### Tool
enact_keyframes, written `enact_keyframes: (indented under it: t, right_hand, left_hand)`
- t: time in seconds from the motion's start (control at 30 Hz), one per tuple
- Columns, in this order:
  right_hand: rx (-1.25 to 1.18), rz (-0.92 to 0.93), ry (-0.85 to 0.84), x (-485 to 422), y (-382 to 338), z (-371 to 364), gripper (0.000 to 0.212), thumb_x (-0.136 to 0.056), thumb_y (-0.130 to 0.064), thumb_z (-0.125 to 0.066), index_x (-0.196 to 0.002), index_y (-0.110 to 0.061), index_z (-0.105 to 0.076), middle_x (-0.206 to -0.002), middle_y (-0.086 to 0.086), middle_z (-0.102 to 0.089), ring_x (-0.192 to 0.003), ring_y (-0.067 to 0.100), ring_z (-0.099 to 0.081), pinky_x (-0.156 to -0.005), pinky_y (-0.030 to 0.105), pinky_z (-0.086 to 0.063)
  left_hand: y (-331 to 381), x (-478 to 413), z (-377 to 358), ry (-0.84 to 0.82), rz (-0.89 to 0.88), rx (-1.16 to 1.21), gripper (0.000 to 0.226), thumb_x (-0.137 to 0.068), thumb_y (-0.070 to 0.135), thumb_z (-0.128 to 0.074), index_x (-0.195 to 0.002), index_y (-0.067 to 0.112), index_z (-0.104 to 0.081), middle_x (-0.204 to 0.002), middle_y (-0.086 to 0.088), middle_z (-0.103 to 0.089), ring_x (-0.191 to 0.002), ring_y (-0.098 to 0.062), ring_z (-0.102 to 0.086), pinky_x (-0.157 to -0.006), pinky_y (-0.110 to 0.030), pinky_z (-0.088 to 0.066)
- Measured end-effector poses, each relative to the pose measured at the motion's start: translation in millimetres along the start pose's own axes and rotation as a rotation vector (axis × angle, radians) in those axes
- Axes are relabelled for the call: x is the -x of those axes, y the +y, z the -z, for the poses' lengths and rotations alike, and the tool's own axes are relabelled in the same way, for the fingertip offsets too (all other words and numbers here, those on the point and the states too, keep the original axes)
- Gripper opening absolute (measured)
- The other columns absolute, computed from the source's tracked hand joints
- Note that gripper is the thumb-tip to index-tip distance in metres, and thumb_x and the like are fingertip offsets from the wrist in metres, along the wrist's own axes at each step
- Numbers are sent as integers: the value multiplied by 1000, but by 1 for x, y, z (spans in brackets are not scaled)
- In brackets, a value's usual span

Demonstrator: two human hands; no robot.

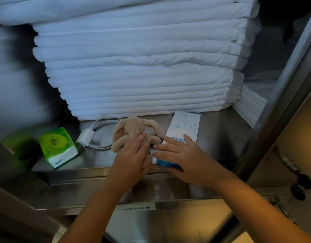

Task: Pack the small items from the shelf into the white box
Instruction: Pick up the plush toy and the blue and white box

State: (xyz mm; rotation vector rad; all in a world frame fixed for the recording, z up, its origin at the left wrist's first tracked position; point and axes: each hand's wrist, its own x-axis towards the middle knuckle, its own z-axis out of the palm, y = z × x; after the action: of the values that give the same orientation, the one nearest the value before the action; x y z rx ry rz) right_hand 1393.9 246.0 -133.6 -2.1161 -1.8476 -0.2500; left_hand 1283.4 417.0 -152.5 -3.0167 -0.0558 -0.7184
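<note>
Folded linen [142, 67] fills the back of the steel shelf [219, 137]. The white box [184, 125] lies flat on the shelf's right front, long axis running from the near edge toward the linen, blue end nearest. The plush [132, 125] touches its left side. The tissue pack [58, 144] and charger [85, 135] lie further left.

Packing looks barely begun; next the box likely needs opening. The right hand [184, 158] rests spread on the box. The left hand [133, 155] lies on the plush; whether it grips, I cannot tell.
</note>
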Motion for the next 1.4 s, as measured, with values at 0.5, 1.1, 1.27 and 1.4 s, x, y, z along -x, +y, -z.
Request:
enact_keyframes:
  t: [0.5, 1.1, 1.27, 1.4]
  right_hand:
    - [282, -156, -29, 1, -24, -8, 65, -86, -15, -61, -144, -25, -32, -153, 2, -25, -138, 32, -26, -103, 58, -30]
    - [468, -171, 181, 6, -36, -10, 80, -42, -19, -92, -117, -15, -65, -120, 13, -63, -102, 37, -63, -69, 54, -55]
    - [515, -175, 183, 6, -36, -15, 77, -43, -21, -92, -116, -16, -66, -119, 14, -63, -102, 37, -63, -70, 54, -55]
    - [505, -178, 208, 6, -40, -16, 74, -45, -18, -91, -115, -14, -66, -121, 15, -62, -103, 39, -61, -72, 55, -54]
  left_hand:
    - [9, 15, -1, 86, -44, -75, 54, -72, 6, -76, -120, -8, -56, -126, -27, -54, -121, -43, -47, -91, -53, -47]
    - [11, 16, 10, 83, -63, -149, 63, -65, 15, -81, -120, -5, -57, -129, -27, -50, -121, -42, -46, -95, -54, -36]
    - [9, 15, 7, 92, -82, -143, 60, -64, 15, -80, -118, -3, -60, -125, -25, -55, -118, -40, -51, -95, -50, -34]
    - [6, 17, 6, 82, -87, -136, 60, -62, 15, -84, -116, -2, -62, -122, -25, -58, -115, -39, -54, -95, -48, -37]
